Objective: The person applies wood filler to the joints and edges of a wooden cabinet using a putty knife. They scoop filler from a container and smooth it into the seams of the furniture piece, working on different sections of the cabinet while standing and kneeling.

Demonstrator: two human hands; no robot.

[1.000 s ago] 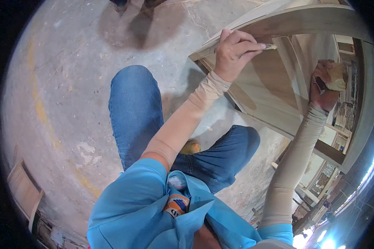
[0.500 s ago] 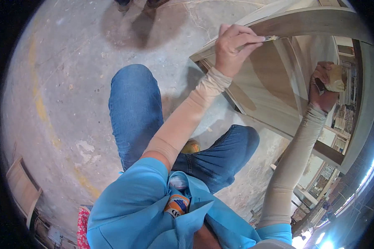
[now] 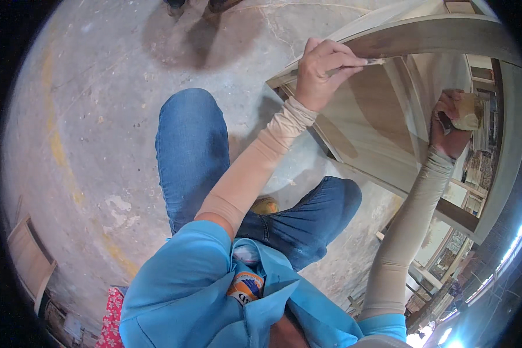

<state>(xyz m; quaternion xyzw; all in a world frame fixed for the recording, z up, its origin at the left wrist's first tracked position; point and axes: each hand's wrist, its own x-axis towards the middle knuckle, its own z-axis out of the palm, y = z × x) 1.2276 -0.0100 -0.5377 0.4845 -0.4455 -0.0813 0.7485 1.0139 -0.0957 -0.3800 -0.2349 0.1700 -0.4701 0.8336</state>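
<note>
My left hand (image 3: 322,74) pinches a small thin tool (image 3: 374,61) with a pale dab at its tip, perhaps a putty knife. That tip is just below the inner edge of a wooden rail (image 3: 429,36) on a large open wooden furniture frame. Farther right, inside the frame's opening, my right hand (image 3: 450,129) is closed around a tan, roughly square piece (image 3: 468,111); whether it is a block, a sponge or a lump of filler I cannot tell. Behind both hands lies the frame's pale panel (image 3: 365,116).
The frame's right upright (image 3: 507,151) stands beyond my right hand. Stacked wood pieces (image 3: 478,168) show through the opening. A wooden panel (image 3: 30,258) leans at the lower left, near a red flowered cloth (image 3: 111,319). A person's shoes (image 3: 217,4) are at the top, on the concrete floor (image 3: 110,127).
My left hand has drawn slightly left and down with the thin tool, its tip now a little lower beside the rail. My right hand stays nearly where it was, still gripping the tan piece.
</note>
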